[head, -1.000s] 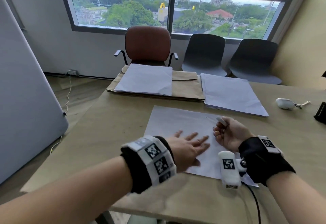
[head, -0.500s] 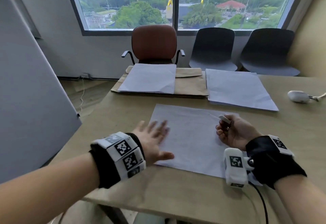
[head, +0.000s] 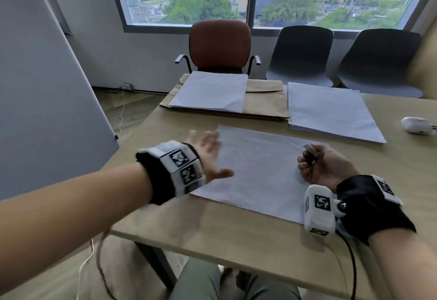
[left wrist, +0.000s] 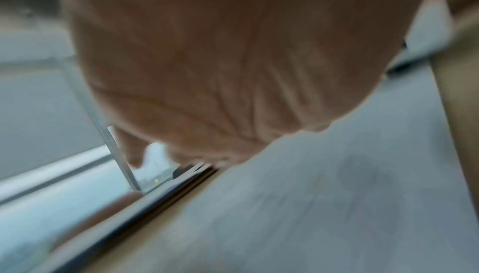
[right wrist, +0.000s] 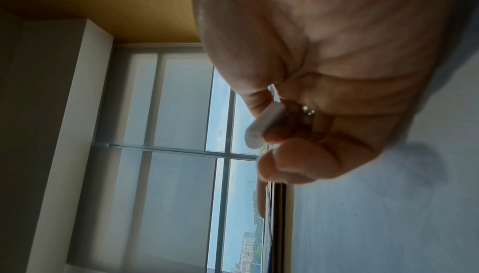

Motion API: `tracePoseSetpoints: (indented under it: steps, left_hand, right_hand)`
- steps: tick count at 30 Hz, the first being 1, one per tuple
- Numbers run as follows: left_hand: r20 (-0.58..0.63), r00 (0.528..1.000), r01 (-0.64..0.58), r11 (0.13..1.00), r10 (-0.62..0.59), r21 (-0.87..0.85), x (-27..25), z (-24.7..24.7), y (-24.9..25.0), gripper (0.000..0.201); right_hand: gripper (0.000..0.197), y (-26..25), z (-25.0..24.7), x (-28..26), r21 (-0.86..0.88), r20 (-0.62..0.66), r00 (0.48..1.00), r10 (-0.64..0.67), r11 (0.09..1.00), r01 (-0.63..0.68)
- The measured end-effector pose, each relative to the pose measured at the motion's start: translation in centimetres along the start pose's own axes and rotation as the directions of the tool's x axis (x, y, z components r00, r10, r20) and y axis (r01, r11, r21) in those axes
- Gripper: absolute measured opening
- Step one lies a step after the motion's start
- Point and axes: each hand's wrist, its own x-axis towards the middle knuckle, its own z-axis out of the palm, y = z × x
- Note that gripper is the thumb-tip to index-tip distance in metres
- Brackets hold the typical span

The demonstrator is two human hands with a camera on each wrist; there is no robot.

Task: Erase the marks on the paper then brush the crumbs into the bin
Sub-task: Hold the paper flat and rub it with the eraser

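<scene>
A white sheet of paper (head: 260, 169) lies flat on the wooden table (head: 224, 228) in front of me. My left hand (head: 208, 155) is at the sheet's left edge, fingers straight and blurred with motion, holding nothing. In the left wrist view the paper (left wrist: 337, 205) shows under the blurred left hand (left wrist: 220, 62). My right hand (head: 324, 165) rests at the sheet's right side, palm turned up, and grips a small white eraser (head: 311, 149) between thumb and fingers. The eraser (right wrist: 264, 127) sticks out of the curled right hand (right wrist: 324, 93) in the right wrist view. No bin is in view.
Two more paper stacks (head: 210, 91) (head: 331, 113) lie at the table's far side, one on brown envelopes (head: 264, 103). A small white case (head: 416, 124) sits at the right edge. Three chairs (head: 220, 46) stand beyond the table; a grey panel (head: 42, 98) stands at left.
My left hand has swept left across the paper, from its middle to its left edge. The right hand has kept the eraser and stayed at the right side. The head view has shifted.
</scene>
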Motion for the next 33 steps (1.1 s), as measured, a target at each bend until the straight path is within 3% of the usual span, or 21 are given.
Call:
tracePoseSetpoints:
  steps: [2, 4, 6, 8, 10, 12, 14, 15, 16, 18, 21, 24, 25, 27, 29, 31, 33]
  left_hand:
    - [-0.042, 0.969, -0.247, 0.964, 0.244, -0.102, 0.2, -1.3, 4.0, 0.076]
    - [-0.053, 0.904, -0.426, 0.885, 0.424, -0.190, 0.5, -1.7, 8.4, 0.067]
    - [-0.038, 0.847, -0.522, 0.815, 0.531, -0.251, 0.8, -1.2, 11.1, 0.060]
    - [-0.011, 0.831, -0.536, 0.796, 0.556, -0.281, 1.3, -0.2, 10.4, 0.058]
    - [0.022, 0.889, -0.438, 0.864, 0.457, -0.249, 1.4, 0.5, 7.3, 0.062]
    - [0.060, 0.982, -0.165, 0.969, 0.178, -0.185, 2.0, 1.1, 2.8, 0.072]
    - [0.068, 0.989, 0.137, 0.988, -0.132, -0.065, 2.6, 1.4, -0.8, 0.084]
    - [0.062, 0.978, 0.201, 0.979, -0.198, -0.039, 2.9, 1.4, -1.6, 0.089]
    - [0.047, 0.983, 0.181, 0.982, -0.179, -0.045, 3.0, 1.2, -1.5, 0.088]
    - [-0.014, 0.999, -0.045, 0.997, 0.044, -0.064, 2.7, 0.3, 0.6, 0.077]
    - [-0.062, 0.931, -0.365, 0.922, 0.360, -0.127, 2.0, -0.7, 6.4, 0.067]
    - [-0.036, 0.839, -0.536, 0.815, 0.543, -0.219, 1.4, -0.4, 10.5, 0.064]
    - [-0.018, 0.832, -0.543, 0.808, 0.554, -0.229, 1.7, 0.0, 10.3, 0.064]
    - [0.009, 0.900, -0.424, 0.881, 0.435, -0.212, 2.6, 0.9, 7.7, 0.071]
    - [-0.019, 0.985, -0.175, 0.971, 0.174, -0.166, 3.2, 1.3, 4.0, 0.081]
    - [0.029, 0.996, 0.086, 0.992, -0.083, -0.097, 2.9, 0.8, 0.6, 0.082]
    - [0.091, 0.983, 0.167, 0.981, -0.158, -0.096, 2.4, 0.4, -1.1, 0.084]
  right_hand:
    - [0.032, -0.1, 0.0, -0.1, -0.001, 0.037, 0.999, 0.008, 1.000, -0.008]
    - [0.025, -0.1, 0.1, -0.5, 0.000, 0.108, 0.994, 0.013, 1.000, -0.013]
    - [0.039, -0.1, -0.3, -0.8, 0.013, 0.178, 0.984, 0.011, 1.000, -0.014]
    - [0.047, -0.2, -0.6, -0.9, 0.023, 0.225, 0.974, 0.031, 0.999, -0.037]
    - [0.048, -0.2, -0.5, -1.0, 0.015, 0.230, 0.972, 0.043, 0.999, -0.048]
    - [0.049, -0.1, -0.3, -1.1, 0.011, 0.219, 0.975, 0.038, 0.999, -0.041]
    - [0.051, -0.1, -0.3, -1.1, 0.007, 0.210, 0.977, 0.025, 1.000, -0.028]
    - [0.051, -0.1, -0.2, -1.1, 0.003, 0.209, 0.978, 0.021, 1.000, -0.022]
    - [0.051, -0.1, -0.2, -1.0, 0.001, 0.211, 0.977, 0.019, 1.000, -0.020]
    - [0.051, -0.1, -0.1, -1.0, -0.003, 0.208, 0.978, 0.019, 1.000, -0.019]
    - [0.052, -0.1, -0.2, -0.9, 0.001, 0.213, 0.977, 0.019, 1.000, -0.019]
    - [0.051, 0.0, -0.2, -1.0, 0.008, 0.219, 0.975, 0.021, 1.000, -0.023]
    - [0.051, 0.0, -0.3, -1.1, 0.011, 0.220, 0.975, 0.023, 1.000, -0.026]
    - [0.050, 0.0, -0.4, -1.0, 0.022, 0.223, 0.974, 0.032, 0.999, -0.038]
    - [0.050, 0.0, -0.5, -1.0, 0.030, 0.225, 0.974, 0.039, 0.998, -0.047]
    - [0.049, 0.1, -0.5, -0.9, 0.029, 0.230, 0.972, 0.045, 0.998, -0.053]
    - [0.049, 0.0, -0.4, -0.8, 0.024, 0.232, 0.972, 0.046, 0.998, -0.053]
